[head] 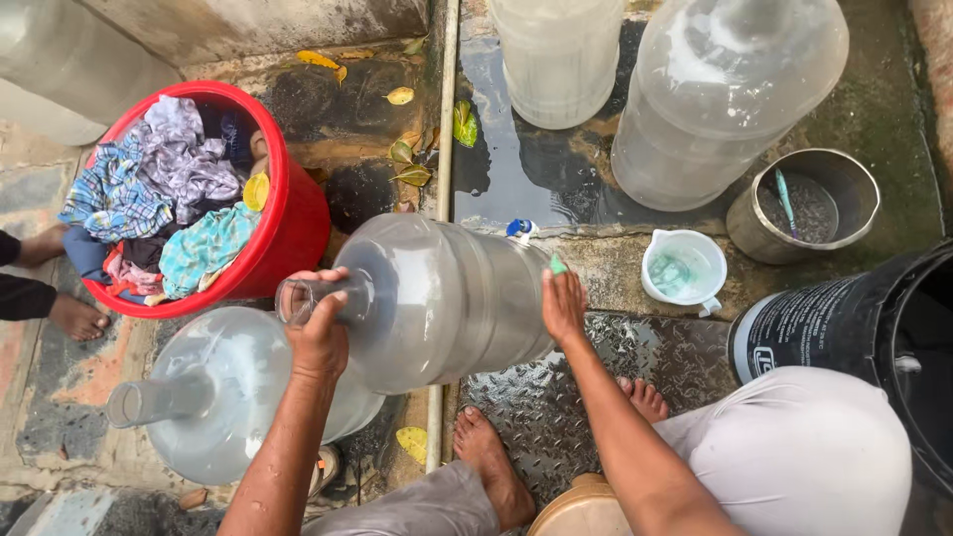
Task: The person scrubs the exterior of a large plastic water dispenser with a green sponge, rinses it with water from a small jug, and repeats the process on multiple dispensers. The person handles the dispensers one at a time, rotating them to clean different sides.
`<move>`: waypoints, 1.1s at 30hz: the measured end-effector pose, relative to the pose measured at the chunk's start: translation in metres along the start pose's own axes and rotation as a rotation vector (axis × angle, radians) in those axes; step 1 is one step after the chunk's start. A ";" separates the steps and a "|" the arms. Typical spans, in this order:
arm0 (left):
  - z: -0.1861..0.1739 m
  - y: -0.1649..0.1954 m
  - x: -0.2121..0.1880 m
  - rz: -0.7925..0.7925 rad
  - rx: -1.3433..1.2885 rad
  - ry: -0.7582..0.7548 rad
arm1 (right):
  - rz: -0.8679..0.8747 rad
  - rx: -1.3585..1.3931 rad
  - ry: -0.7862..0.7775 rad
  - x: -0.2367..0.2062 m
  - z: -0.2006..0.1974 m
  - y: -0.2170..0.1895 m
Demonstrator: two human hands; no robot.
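Two bare hands hold a large clear plastic water jug [437,298] sideways above wet ground.

The left hand [320,328] is wrapped around the jug's narrow neck; the right hand [563,306] lies flat, fingers together, against its base. Just under the neck lies a second clear round jug [213,392]. Beyond it, a red plastic tub [288,233] is heaped with clothes. Right of the held jug sit a small white plastic mug [683,268], a steel bucket [804,203] and a black drum [844,318]. Bare feet rest on a metal tread plate [556,397].
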State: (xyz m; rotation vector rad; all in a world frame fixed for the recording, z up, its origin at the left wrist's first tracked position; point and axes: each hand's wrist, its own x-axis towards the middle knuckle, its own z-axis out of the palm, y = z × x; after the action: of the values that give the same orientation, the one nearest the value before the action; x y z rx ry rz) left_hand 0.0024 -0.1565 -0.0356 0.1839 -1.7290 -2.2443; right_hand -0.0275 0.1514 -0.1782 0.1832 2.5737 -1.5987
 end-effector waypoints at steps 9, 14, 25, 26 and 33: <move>-0.011 -0.002 0.001 0.046 0.052 -0.026 | -0.493 0.013 0.015 -0.025 0.026 -0.034; -0.022 -0.001 0.010 0.139 0.065 0.015 | -0.178 0.022 0.142 0.000 -0.007 -0.002; -0.021 0.001 0.013 0.208 0.128 0.204 | -0.127 -0.020 0.185 -0.032 0.005 -0.019; -0.020 0.000 0.013 0.214 0.125 0.203 | 0.151 0.113 0.142 -0.023 0.000 -0.004; -0.006 0.003 0.024 0.208 0.271 0.301 | 0.833 1.221 -0.323 -0.025 -0.020 0.029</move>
State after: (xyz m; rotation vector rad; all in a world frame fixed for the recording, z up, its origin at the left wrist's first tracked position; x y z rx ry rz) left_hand -0.0185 -0.1706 -0.0324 0.3622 -1.7860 -1.7326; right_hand 0.0008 0.1815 -0.1913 0.8279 0.7690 -2.2002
